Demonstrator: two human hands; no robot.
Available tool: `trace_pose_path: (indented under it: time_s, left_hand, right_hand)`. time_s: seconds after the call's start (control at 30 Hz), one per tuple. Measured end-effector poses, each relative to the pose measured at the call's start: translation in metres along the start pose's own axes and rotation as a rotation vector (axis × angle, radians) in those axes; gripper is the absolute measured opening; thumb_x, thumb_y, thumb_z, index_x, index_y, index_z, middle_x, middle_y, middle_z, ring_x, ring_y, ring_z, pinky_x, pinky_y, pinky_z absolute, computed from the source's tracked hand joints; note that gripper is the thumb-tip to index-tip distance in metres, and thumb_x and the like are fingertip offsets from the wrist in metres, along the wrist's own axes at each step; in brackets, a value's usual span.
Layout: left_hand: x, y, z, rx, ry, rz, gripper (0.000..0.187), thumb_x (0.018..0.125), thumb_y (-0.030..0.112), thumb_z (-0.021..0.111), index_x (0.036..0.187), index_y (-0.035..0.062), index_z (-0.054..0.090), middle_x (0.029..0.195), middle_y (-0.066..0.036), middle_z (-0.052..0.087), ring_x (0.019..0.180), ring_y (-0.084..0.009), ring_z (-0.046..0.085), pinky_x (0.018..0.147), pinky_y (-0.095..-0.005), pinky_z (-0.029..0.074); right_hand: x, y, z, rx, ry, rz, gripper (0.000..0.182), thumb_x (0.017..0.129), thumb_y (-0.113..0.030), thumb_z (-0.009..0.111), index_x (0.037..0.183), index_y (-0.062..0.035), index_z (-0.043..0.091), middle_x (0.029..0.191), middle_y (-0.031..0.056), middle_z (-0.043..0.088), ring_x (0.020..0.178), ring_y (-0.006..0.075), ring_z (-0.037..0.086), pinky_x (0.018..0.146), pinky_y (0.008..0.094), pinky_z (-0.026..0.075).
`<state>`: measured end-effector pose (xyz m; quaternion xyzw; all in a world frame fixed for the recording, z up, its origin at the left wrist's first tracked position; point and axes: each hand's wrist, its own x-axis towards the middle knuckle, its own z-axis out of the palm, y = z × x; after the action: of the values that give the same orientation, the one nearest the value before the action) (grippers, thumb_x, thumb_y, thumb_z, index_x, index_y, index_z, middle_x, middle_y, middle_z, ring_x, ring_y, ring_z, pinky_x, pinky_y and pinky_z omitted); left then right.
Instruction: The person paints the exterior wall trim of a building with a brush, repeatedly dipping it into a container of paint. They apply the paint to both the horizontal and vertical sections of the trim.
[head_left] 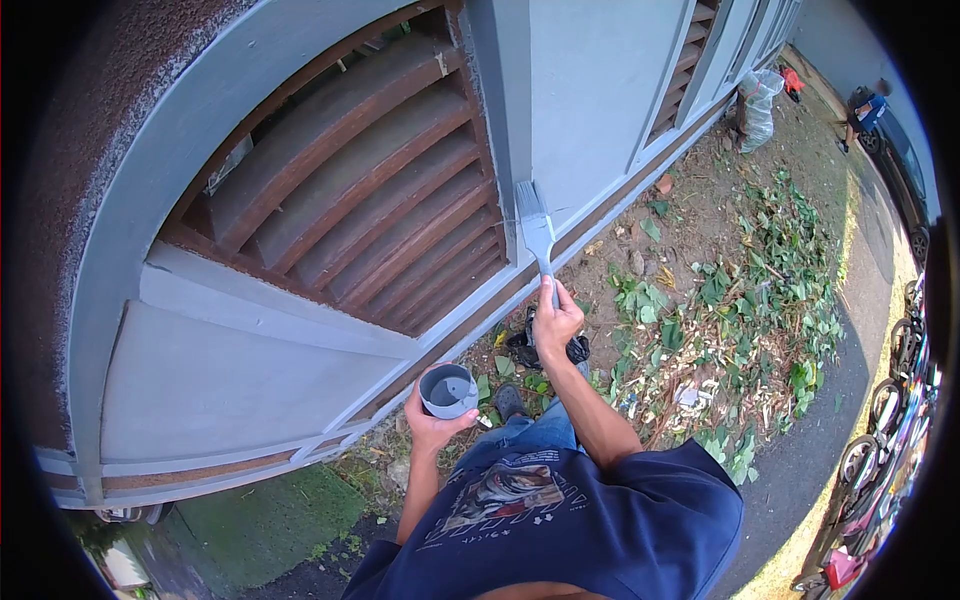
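Observation:
My right hand [557, 318] is wrapped round the handle of a paintbrush [538, 232], whose bristles point away from me. The bristle end lies against or just in front of the grey-blue wall [580, 110], close to the upright trim beside the brown louvres [380, 200]. Lower and to the left, my left hand [432, 428] grips a round paint cup [448, 392] from its side. Grey paint coats the cup's inside, and some sits at the bottom. The cup's mouth faces up toward me.
Leafy cuttings [720, 330] cover the dirt on the right. A black plastic bag [545, 345] lies by my feet. Farther off stand a clear full bag [758, 105], a person [866, 110] and a dark car [900, 170]. Several bicycles [885, 430] line the right edge.

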<state>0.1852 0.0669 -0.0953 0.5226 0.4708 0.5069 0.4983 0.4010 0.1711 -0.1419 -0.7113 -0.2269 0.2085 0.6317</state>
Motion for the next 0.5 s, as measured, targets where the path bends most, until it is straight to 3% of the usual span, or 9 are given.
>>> trace_pose_path:
  time_s: [0.1,0.17,0.2,0.23,0.33,0.43,0.47,0.5]
  left_hand:
    - [0.001,0.000,0.002,-0.017,-0.008,-0.010,0.080,0.055,0.014,0.093,0.124,-0.0051,0.057,0.114,-0.011,0.066,0.102,-0.0179,0.065,0.092,-0.0326,0.051]
    - [0.003,-0.004,0.002,0.017,-0.030,0.049,0.079,0.055,0.014,0.093,0.123,-0.0052,0.057,0.114,-0.011,0.066,0.101,-0.0179,0.065,0.093,-0.0329,0.050]
    - [0.001,-0.004,0.002,0.021,-0.028,0.049,0.079,0.055,0.014,0.093,0.123,-0.0052,0.057,0.114,-0.011,0.066,0.101,-0.0179,0.065,0.093,-0.0329,0.050]
    - [-0.001,-0.003,0.003,0.014,-0.023,0.043,0.079,0.055,0.014,0.093,0.123,-0.0052,0.057,0.114,-0.012,0.066,0.101,-0.0180,0.065,0.093,-0.0330,0.050]
    - [-0.002,-0.002,0.003,0.018,-0.010,0.032,0.079,0.055,0.014,0.093,0.122,-0.0053,0.057,0.114,-0.012,0.066,0.102,-0.0182,0.065,0.093,-0.0331,0.050]
    - [-0.006,-0.006,-0.002,0.055,-0.008,0.020,0.080,0.055,0.015,0.094,0.123,-0.0050,0.057,0.114,-0.012,0.066,0.102,-0.0183,0.065,0.093,-0.0334,0.050]
    - [-0.007,-0.009,-0.003,0.041,0.017,0.006,0.079,0.055,0.015,0.093,0.123,-0.0048,0.057,0.114,-0.012,0.067,0.101,-0.0184,0.065,0.093,-0.0333,0.050]
    - [-0.009,-0.010,-0.004,0.024,0.040,-0.006,0.079,0.055,0.014,0.093,0.123,-0.0046,0.057,0.113,-0.011,0.067,0.101,-0.0184,0.065,0.093,-0.0332,0.050]
  right_hand:
    - [0.006,-0.005,0.007,0.107,0.002,-0.099,0.031,0.091,-0.027,0.068,0.100,0.0021,0.073,0.056,0.0039,0.055,0.055,0.0077,0.049,0.052,0.0293,0.042]
    - [0.006,0.007,0.012,-0.007,-0.045,-0.056,0.033,0.090,-0.030,0.069,0.101,0.0016,0.073,0.058,0.0075,0.059,0.056,0.0099,0.054,0.055,0.0305,0.045]
    - [0.011,0.031,0.018,-0.043,-0.028,-0.024,0.036,0.089,-0.033,0.070,0.101,0.0011,0.074,0.062,0.0131,0.065,0.058,0.0148,0.060,0.060,0.0332,0.049]
    - [0.013,0.043,0.020,-0.041,-0.030,-0.021,0.036,0.089,-0.033,0.070,0.101,0.0011,0.074,0.062,0.0131,0.065,0.058,0.0148,0.060,0.060,0.0332,0.049]
    - [0.022,0.070,0.024,-0.165,0.042,0.084,0.038,0.086,-0.035,0.071,0.099,0.0010,0.075,0.071,0.0199,0.070,0.064,0.0271,0.068,0.067,0.0383,0.052]
    - [0.023,0.102,0.027,-0.300,0.009,0.175,0.039,0.084,-0.035,0.071,0.098,0.0012,0.075,0.075,0.0221,0.070,0.069,0.0323,0.070,0.069,0.0405,0.053]
    - [0.020,0.117,0.030,-0.298,0.015,0.181,0.039,0.084,-0.035,0.071,0.098,0.0012,0.075,0.075,0.0221,0.070,0.069,0.0323,0.070,0.069,0.0405,0.053]
    - [0.019,0.131,0.033,-0.389,0.051,0.144,0.038,0.085,-0.035,0.071,0.097,0.0020,0.075,0.070,0.0198,0.069,0.065,0.0264,0.068,0.067,0.0387,0.052]
